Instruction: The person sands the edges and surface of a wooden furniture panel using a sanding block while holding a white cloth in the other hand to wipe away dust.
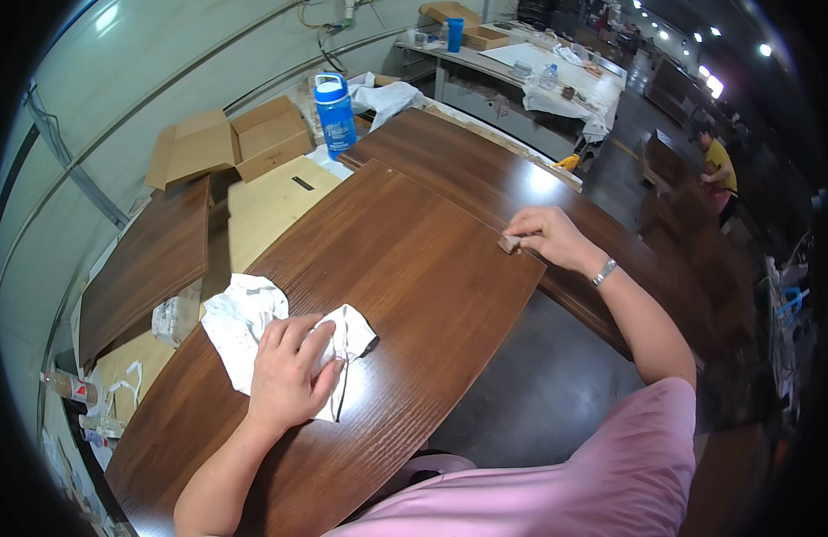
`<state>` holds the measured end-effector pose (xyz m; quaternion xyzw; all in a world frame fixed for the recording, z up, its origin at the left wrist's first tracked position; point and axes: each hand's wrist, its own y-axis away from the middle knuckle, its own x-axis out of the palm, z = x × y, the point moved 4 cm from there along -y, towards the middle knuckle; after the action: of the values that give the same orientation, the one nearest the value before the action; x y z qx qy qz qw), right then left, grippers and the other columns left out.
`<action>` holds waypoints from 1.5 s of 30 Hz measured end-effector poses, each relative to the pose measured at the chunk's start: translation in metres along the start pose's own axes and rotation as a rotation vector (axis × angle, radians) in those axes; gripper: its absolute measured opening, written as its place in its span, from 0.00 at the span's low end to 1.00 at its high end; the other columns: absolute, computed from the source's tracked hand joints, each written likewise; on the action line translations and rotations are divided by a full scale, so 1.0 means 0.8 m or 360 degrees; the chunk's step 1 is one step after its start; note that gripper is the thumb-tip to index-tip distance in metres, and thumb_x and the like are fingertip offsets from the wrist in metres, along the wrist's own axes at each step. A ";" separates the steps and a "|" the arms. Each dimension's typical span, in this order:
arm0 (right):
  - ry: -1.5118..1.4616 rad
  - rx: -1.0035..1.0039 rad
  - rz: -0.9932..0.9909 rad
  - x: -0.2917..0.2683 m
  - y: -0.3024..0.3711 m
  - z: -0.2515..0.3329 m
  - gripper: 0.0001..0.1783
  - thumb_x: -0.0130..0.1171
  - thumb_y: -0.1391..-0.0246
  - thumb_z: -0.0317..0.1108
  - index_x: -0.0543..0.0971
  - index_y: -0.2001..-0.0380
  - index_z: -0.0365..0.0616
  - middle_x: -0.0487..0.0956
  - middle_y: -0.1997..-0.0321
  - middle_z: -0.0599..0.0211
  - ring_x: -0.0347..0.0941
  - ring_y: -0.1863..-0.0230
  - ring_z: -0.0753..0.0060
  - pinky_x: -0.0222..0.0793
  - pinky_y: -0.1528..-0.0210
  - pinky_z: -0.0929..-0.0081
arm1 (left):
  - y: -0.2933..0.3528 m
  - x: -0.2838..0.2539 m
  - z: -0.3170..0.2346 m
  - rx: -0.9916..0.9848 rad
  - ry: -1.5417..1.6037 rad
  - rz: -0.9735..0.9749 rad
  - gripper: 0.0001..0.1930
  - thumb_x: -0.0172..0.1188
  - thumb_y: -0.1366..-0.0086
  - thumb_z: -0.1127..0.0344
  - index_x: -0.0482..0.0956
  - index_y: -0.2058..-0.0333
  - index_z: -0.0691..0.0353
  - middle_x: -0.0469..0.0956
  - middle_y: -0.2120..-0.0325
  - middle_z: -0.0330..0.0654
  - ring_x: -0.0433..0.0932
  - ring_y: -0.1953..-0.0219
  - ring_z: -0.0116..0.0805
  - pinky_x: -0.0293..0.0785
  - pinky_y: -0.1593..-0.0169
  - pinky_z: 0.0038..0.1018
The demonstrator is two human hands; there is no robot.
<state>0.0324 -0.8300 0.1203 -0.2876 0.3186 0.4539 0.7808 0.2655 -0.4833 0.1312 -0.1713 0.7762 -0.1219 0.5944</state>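
Note:
A long dark brown wood panel point(405, 268) with a glossy grain lies in front of me. My left hand point(293, 367) rests on it with its fingers closed over a crumpled white cloth point(244, 318). The cloth spreads out to both sides of the hand and carries a dark edge. Out at the panel's far right corner, my right hand point(550, 234) pinches a small greyish-brown block point(509, 242) between thumb and fingers. The block touches the panel near its edge; its exact kind is too small to tell.
Beyond lies a second brown panel point(468, 161). A blue bottle point(335, 116) stands beside an open cardboard box point(269, 139). Another panel point(150, 268) leans at left near a plastic bottle point(69, 387). A cluttered table point(521, 63) is behind; a person in yellow point(718, 166) works far right.

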 end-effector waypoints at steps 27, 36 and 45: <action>-0.1393 0.0036 -0.0154 0.028 -0.003 0.103 0.18 0.66 0.45 0.29 0.79 0.52 0.33 0.82 0.58 0.58 0.79 0.55 0.67 0.76 0.51 0.72 | 0.004 0.000 0.002 0.0079 0.0023 -0.0051 0.20 0.64 0.43 0.62 0.78 0.52 0.62 0.77 0.51 0.49 0.74 0.50 0.50 0.71 0.46 0.42; -0.1988 0.0045 0.0268 0.119 0.003 0.238 0.20 0.61 0.43 0.27 0.74 0.48 0.32 0.80 0.52 0.59 0.78 0.50 0.65 0.74 0.46 0.66 | 0.020 0.014 0.020 -0.0024 -0.0161 -0.0128 0.28 0.62 0.39 0.47 0.76 0.45 0.56 0.72 0.43 0.45 0.64 0.35 0.46 0.51 0.38 0.67; -0.1870 -0.0440 0.0684 0.184 0.005 0.373 0.23 0.75 0.58 0.35 0.77 0.59 0.41 0.68 0.60 0.68 0.66 0.55 0.74 0.66 0.50 0.78 | 0.109 -0.083 -0.051 -0.0291 0.2180 -0.0401 0.13 0.55 0.27 0.60 0.80 0.61 0.66 0.80 0.68 0.39 0.78 0.63 0.25 0.74 0.59 0.26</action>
<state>0.1562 -0.5302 0.1963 -0.0185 -0.1733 0.7193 0.6725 0.2310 -0.3774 0.1663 -0.1938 0.9573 -0.2046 -0.0639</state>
